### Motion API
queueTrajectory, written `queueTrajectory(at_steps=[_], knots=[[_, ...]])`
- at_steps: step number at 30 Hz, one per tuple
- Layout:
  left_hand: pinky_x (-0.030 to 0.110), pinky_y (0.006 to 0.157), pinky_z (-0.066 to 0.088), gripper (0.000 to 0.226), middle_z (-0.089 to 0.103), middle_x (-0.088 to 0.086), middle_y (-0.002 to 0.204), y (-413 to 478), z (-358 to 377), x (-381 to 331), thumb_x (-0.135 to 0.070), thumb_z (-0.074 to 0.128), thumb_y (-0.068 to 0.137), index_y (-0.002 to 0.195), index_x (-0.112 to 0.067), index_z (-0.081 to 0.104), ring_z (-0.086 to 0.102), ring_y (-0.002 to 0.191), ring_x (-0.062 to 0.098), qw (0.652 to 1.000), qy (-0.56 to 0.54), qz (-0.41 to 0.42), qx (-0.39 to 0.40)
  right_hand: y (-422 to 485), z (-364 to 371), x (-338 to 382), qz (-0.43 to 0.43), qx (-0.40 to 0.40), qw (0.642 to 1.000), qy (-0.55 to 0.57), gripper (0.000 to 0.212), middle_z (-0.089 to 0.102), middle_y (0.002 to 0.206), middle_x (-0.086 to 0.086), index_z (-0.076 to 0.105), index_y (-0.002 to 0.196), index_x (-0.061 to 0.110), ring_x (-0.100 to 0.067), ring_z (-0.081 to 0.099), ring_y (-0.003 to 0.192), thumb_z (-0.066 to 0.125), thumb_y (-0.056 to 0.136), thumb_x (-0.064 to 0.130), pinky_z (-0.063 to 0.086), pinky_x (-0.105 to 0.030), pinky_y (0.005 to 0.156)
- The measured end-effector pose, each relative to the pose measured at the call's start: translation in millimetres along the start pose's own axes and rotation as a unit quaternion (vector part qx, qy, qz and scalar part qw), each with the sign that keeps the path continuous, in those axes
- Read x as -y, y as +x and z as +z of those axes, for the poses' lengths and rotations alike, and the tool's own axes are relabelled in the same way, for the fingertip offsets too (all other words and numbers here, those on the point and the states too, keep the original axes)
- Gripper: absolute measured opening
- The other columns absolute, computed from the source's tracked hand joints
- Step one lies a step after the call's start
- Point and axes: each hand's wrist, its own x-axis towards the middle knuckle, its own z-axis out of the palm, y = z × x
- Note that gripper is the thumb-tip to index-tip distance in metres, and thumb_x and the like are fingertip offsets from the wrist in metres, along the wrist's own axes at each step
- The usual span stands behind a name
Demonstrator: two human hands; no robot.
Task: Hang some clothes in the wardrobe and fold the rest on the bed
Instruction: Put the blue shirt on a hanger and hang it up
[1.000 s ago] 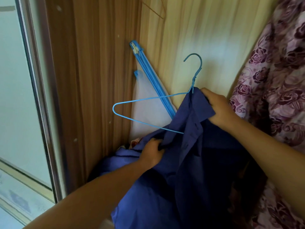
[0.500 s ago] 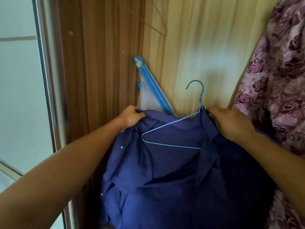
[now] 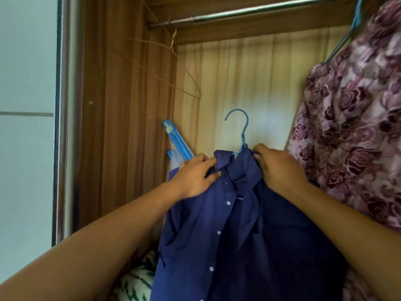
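Both clutch shirt (image 3: 217, 235): left grip (image 3: 195, 174), right grip (image 3: 280, 170).

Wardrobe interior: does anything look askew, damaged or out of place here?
Yes. A thin brown wire hanger hangs crooked near the left end of the rod and looks bent. The collar of the navy shirt sits bunched on the blue hanger, gripped by the left hand and right hand.

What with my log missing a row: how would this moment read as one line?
left hand: grips navy shirt collar | right hand: grips shirt at hanger neck | hanger: not yet on rail
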Motion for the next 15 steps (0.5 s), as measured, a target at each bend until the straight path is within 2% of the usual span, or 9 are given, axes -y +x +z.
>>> queueTrajectory(at_steps=[1, 3, 6, 8, 10, 13, 15], knots=[[0.044, 0.094, 0.043, 0.021, 0.047, 0.000, 0.097, 4.7, -2.8, -0.8, -0.033, 0.054, 0.100, 0.105, -0.013, 0.058, 0.051, 0.098, 0.021, 1.000, -0.012, 0.016, -0.008, 2.8, -7.4, -3.1, -0.002, 0.005, 1.000, -0.003, 0.021, 0.066, 0.094, -0.009, 0.052, 0.115, 0.014, -0.034, 0.061, 0.082, 0.040, 0.106, 0.029, 0.053, -0.046, 0.066], [0.048, 0.085, 0.046, 0.016, 0.051, 0.009, 0.094, 17.2, -7.7, -4.2, -0.022, 0.057, 0.098, 0.103, -0.006, 0.059, 0.054, 0.093, 0.030, 0.998, -0.030, 0.030, -0.042, 7.0, -20.6, -9.0, 0.003, 0.007, 1.000, -0.017, 0.021, 0.066, 0.094, -0.009, 0.051, 0.115, 0.015, -0.034, 0.061, 0.082, 0.039, 0.107, 0.030, 0.053, -0.046, 0.067], [0.047, 0.085, 0.047, 0.013, 0.052, 0.009, 0.092, 38.9, -20.4, -5.0, -0.021, 0.056, 0.098, 0.104, -0.010, 0.060, 0.054, 0.094, 0.029, 0.995, -0.054, 0.018, -0.076, 9.3, -41.4, -23.8, 0.040, -0.003, 0.996, -0.074, 0.031, 0.065, 0.096, -0.006, 0.047, 0.118, 0.019, -0.032, 0.062, 0.084, 0.032, 0.107, 0.044, 0.047, -0.039, 0.061], [0.044, 0.087, 0.047, 0.014, 0.053, 0.004, 0.091, 52.6, -30.5, -2.7, -0.028, 0.054, 0.100, 0.104, -0.017, 0.061, 0.054, 0.095, 0.025, 0.993, -0.073, -0.003, -0.093, 7.4, -56.2, -36.6, 0.072, -0.004, 0.990, -0.124, 0.036, 0.065, 0.096, -0.004, 0.044, 0.114, 0.021, -0.030, 0.063, 0.084, 0.029, 0.105, 0.053, 0.043, -0.037, 0.059], [0.040, 0.087, 0.045, 0.018, 0.053, -0.001, 0.091, 65.7, -41.5, -1.6, -0.039, 0.051, 0.100, 0.105, -0.026, 0.062, 0.055, 0.096, 0.023, 0.989, -0.091, -0.033, -0.108, 5.2, -70.6, -47.9, 0.093, -0.002, 0.982, -0.163, 0.036, 0.065, 0.098, -0.003, 0.044, 0.114, 0.021, -0.029, 0.064, 0.085, 0.027, 0.105, 0.053, 0.043, -0.037, 0.060], [0.040, 0.086, 0.045, 0.020, 0.053, -0.003, 0.090, 84.4, -53.9, -7.3, -0.053, 0.044, 0.096, 0.085, -0.042, 0.055, 0.054, 0.094, 0.021, 0.988, -0.109, -0.033, -0.100, 4.4, -89.3, -60.8, 0.118, -0.002, 0.972, -0.203, 0.032, 0.067, 0.102, -0.005, 0.043, 0.118, 0.022, -0.031, 0.065, 0.087, 0.024, 0.107, 0.045, 0.040, -0.037, 0.062], [0.040, 0.085, 0.044, 0.028, 0.052, -0.005, 0.088, 97.0, -59.7, -12.9, -0.067, 0.036, 0.087, 0.076, -0.044, 0.049, 0.053, 0.092, 0.020, 0.986, -0.119, -0.041, -0.113, 3.6, -101.4, -66.5, 0.138, -0.011, 0.967, -0.214, 0.035, 0.068, 0.103, -0.008, 0.045, 0.117, 0.022, -0.034, 0.067, 0.090, 0.023, 0.107, 0.047, 0.040, -0.038, 0.064]])
